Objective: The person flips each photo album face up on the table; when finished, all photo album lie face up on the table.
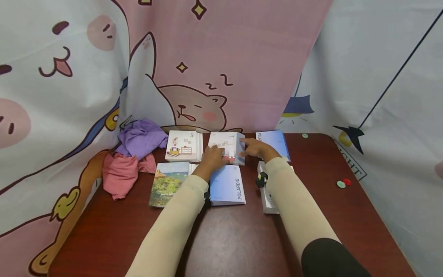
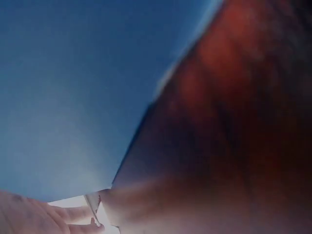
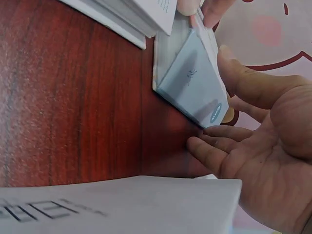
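Between the left hand [image 1: 212, 158] and the right hand [image 1: 258, 148], a thick, white, box-like album [image 1: 226, 141] with a printed room scene and a pale-blue side lies on a glossy, reddish-brown, wood-grained counter [image 1: 242, 242]. The left fingers lie against its cover and near edge; whether they grip it cannot be told. The right fingers [image 3: 207, 151] are spread and uncurled beside its pale-blue side, the thumb at the cover's edge. Just left of the left fingers is a white, square album [image 1: 181, 144] with a yellow-chair print; on their near side are a green, landscape-printed album [image 1: 167, 182] and a pale-blue, rectangular album [image 1: 226, 186] lettered POLAROID. Beyond the right fingers lies a second pale-blue album [image 1: 273, 139]; on their near side, a thick, white book [image 1: 268, 204], partly hidden by the cream right sleeve [image 1: 297, 204]. Farther left of the left fingers lie a crumpled purple cloth [image 1: 143, 138] and a crumpled pink cloth [image 1: 120, 173]; well right of the right fingers, a round, red disc [image 1: 347, 182].
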Tool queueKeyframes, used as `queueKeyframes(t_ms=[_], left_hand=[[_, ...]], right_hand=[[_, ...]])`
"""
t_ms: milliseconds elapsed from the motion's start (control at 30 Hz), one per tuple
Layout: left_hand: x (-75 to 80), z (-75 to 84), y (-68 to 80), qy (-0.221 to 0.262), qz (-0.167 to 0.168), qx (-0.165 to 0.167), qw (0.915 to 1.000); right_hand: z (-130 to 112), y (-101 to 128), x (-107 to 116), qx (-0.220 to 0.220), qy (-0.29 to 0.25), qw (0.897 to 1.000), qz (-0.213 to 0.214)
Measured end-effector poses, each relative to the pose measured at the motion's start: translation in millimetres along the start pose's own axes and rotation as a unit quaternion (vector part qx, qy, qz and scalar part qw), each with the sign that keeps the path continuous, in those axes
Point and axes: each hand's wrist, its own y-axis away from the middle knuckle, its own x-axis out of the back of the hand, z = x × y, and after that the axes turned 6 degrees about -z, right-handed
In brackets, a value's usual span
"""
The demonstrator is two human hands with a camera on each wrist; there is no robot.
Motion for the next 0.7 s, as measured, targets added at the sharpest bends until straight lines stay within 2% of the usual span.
queueKeyframes(t_ms=[200, 500, 700], left_hand=[[-1.6, -0.2, 1.3, -0.01, 0.022, -0.016, 0.9996], [-2.1, -0.3, -0.7, -0.032, -0.012, -0.03, 0.999], [-1.2, -0.5, -0.9, -0.028, -0.01, -0.055, 0.998]], right_hand=[[3.3, 1.0, -3.9, -0.004, -0.004, 1.0, 0.001], [5.5, 0.4, -6.9, -0.009, -0.017, 1.0, 0.012], [6.0, 1.9, -6.6, 0.013, -0.026, 0.999, 0.042]])
